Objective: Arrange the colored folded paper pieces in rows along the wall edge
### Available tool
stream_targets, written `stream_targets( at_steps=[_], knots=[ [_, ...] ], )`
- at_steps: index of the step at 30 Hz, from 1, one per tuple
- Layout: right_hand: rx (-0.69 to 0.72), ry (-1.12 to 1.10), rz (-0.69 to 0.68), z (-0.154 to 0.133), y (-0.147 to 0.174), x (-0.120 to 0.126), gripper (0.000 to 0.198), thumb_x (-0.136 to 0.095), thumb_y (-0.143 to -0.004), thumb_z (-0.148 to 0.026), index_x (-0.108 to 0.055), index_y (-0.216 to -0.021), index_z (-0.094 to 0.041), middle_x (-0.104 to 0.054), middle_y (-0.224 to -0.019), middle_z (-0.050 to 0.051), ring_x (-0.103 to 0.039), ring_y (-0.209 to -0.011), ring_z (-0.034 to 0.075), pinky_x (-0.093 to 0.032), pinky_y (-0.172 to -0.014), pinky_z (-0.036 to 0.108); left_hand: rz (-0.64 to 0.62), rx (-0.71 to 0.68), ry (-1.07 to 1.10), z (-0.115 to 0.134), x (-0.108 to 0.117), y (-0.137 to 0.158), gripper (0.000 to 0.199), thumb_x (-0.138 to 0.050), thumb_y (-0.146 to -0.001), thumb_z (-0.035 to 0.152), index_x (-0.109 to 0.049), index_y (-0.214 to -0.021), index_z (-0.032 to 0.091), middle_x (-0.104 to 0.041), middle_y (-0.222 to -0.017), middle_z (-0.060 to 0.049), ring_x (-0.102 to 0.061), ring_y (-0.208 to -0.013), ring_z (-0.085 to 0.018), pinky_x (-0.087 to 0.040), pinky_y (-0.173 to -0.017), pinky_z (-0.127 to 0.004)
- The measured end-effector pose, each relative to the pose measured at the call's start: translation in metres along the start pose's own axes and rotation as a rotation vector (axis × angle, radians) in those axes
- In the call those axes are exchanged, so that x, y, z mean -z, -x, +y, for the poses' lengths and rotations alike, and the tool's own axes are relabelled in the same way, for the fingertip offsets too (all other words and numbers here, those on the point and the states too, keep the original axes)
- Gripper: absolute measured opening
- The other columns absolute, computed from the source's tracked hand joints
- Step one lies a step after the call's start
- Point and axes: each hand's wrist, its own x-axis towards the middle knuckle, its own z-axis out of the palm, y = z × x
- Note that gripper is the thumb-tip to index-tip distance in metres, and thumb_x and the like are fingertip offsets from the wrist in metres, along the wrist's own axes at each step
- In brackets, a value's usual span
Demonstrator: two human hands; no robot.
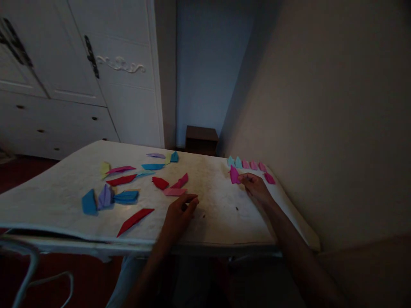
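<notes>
While the right hand (256, 187) reaches into the right half of the frame, its thumb and fingers close on the right edge of a magenta folded-paper piece (234, 175). The piece is small, flat and angular, with a pointed upper corner; most of it shows to the left of the fingertips, above the white tabletop (221, 222). Just beyond stand two pale turquoise pieces (234, 162) and three pink pieces (253, 165) in a row. Near bottom centre, the left hand (180, 212) curls beside a light pink strip (175, 192); whether its fingertips meet, I cannot tell.
</notes>
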Motion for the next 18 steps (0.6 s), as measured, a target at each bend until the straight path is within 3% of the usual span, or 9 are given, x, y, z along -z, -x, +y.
stream_targets(
  at_steps=[4,8,15,18],
  knots=[
    [-0.034,0.156,0.129,0.038,-0.006,0.042,0.025,-0.058,-0.073,-0.04,-0.069,-0.073,-0.017,-0.072,-0.077,0.006,-0.064,-0.071,0.019,-0.048,-0.067,0.029,-0.061,-0.04,-0.099,0.006,-0.023,0.0,0.039,-0.053,-0.085,0.047,-0.069,-0.101,0.017,-0.073,-0.09,-0.007,-0.065,-0.063,-0.017,-0.05,-0.058,-0.027],
    [-0.107,0.331,0.194,0.058,-0.009,0.063,0.023,-0.053,-0.076,-0.031,-0.071,-0.076,-0.017,-0.074,-0.079,0.007,-0.067,-0.074,0.02,-0.048,-0.069,0.028,-0.04,-0.091,-0.248,0.012,-0.034,-0.003,0.035,-0.05,-0.086,0.045,-0.07,-0.098,0.019,-0.074,-0.09,-0.006,-0.066,-0.066,-0.018,-0.05,-0.064,-0.029],
    [-0.218,0.625,0.239,0.057,-0.013,0.061,0.028,-0.049,-0.086,-0.028,-0.074,-0.092,-0.016,-0.074,-0.091,0.012,-0.067,-0.08,0.021,-0.047,-0.071,0.03,0.051,-0.046,-0.332,0.014,-0.04,-0.006,0.033,-0.048,-0.086,0.043,-0.07,-0.095,0.02,-0.074,-0.085,-0.006,-0.067,-0.067,-0.021,-0.049,-0.063,-0.031],
    [-0.235,0.717,0.25,0.05,-0.007,0.053,0.031,-0.049,-0.089,-0.029,-0.072,-0.104,-0.017,-0.071,-0.108,0.015,-0.067,-0.091,0.024,-0.048,-0.077,0.032,0.064,-0.025,-0.356,0.013,-0.041,-0.006,0.031,-0.048,-0.086,0.042,-0.07,-0.096,0.021,-0.074,-0.086,-0.005,-0.068,-0.068,-0.021,-0.049,-0.065,-0.032]
  ],
)
